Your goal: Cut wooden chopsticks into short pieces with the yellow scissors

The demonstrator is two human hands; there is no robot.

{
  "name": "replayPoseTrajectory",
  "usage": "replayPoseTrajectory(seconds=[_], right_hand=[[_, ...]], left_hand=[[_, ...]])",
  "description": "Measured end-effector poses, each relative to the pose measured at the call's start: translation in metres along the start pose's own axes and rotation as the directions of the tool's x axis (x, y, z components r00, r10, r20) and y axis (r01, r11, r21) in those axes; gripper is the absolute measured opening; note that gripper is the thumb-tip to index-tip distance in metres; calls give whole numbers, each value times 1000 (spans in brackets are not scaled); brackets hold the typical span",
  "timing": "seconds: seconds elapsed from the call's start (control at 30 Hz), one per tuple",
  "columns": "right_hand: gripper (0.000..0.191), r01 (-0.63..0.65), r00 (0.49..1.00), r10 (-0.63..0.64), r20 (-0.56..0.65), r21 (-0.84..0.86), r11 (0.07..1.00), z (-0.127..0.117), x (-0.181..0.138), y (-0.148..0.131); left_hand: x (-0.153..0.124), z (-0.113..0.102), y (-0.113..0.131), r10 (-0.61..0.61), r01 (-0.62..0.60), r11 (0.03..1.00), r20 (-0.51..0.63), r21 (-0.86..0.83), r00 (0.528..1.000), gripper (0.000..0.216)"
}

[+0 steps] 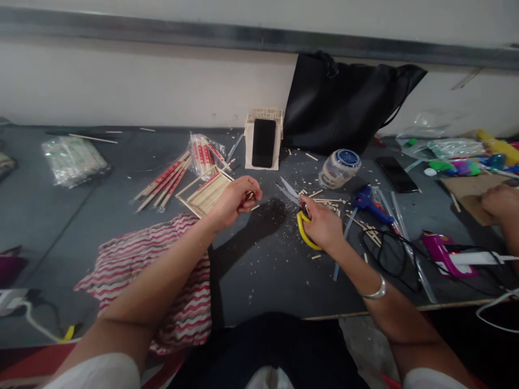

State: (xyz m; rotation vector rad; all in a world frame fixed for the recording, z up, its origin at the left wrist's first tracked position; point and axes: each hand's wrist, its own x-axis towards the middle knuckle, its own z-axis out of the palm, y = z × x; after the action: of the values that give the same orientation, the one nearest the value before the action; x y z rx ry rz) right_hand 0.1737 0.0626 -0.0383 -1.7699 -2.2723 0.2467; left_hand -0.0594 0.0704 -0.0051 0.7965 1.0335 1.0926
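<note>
My left hand is closed in a pinch on a short thin wooden stick, held just above the grey table. My right hand grips yellow-handled scissors lying low on the table, their blades open and pointing up-left toward the left hand. A flat frame of wooden sticks lies just left of my left hand. Stick offcuts and crumbs lie scattered around both hands.
Wrapped chopsticks, a stick-built stand holding a phone, a black bag, a plastic jar, a blue glue gun, a pink glue gun, striped cloth. Another person's hand at far right.
</note>
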Motion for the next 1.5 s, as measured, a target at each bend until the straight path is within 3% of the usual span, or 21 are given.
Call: replayPoseTrajectory(seconds=[0.13,0.23,0.37,0.43,0.5,0.6,0.73,0.83,1.0,1.13,1.3,1.5], right_hand=[[44,-34,999,33,-24,-55,998,2,4,6],[44,-55,998,51,-44,-83,995,2,6,10],[47,-55,998,50,-42,-120,991,-1,7,11],[49,-42,999,37,-39,-147,988,-4,7,10],[50,-28,999,24,-22,-186,982,-8,6,10],[51,13,999,2,51,-272,962,-16,3,13],[54,133,989,-104,102,-343,930,-26,1,24],[48,227,974,-218,70,-192,955,-31,-1,23],[41,329,939,-295,-179,203,922,-28,-10,-9],[38,375,919,-345,-189,157,914,-18,-13,-31],[15,379,917,-363,-163,75,922,-11,-7,-33],[11,406,910,-363,-203,254,878,-11,2,-26]], left_hand=[[3,-13,10,-123,120,992,69,35,990,7],[3,-13,6,-117,116,966,-14,231,993,11],[5,-9,-5,174,-62,778,-119,625,977,22],[5,-8,-9,239,-112,730,-98,675,966,25],[5,-6,-10,152,-84,814,-72,574,986,25],[3,1,-12,-108,98,977,39,188,993,18],[1,14,-17,-301,318,928,114,-196,947,31],[-1,21,-20,-297,326,888,136,-325,945,42],[-7,30,-26,-230,260,885,124,-387,965,45],[-13,38,-31,-186,225,892,134,-391,973,47],[-18,41,-38,-144,174,905,104,-388,984,45],[-19,43,-41,-48,85,926,110,-367,993,36]])
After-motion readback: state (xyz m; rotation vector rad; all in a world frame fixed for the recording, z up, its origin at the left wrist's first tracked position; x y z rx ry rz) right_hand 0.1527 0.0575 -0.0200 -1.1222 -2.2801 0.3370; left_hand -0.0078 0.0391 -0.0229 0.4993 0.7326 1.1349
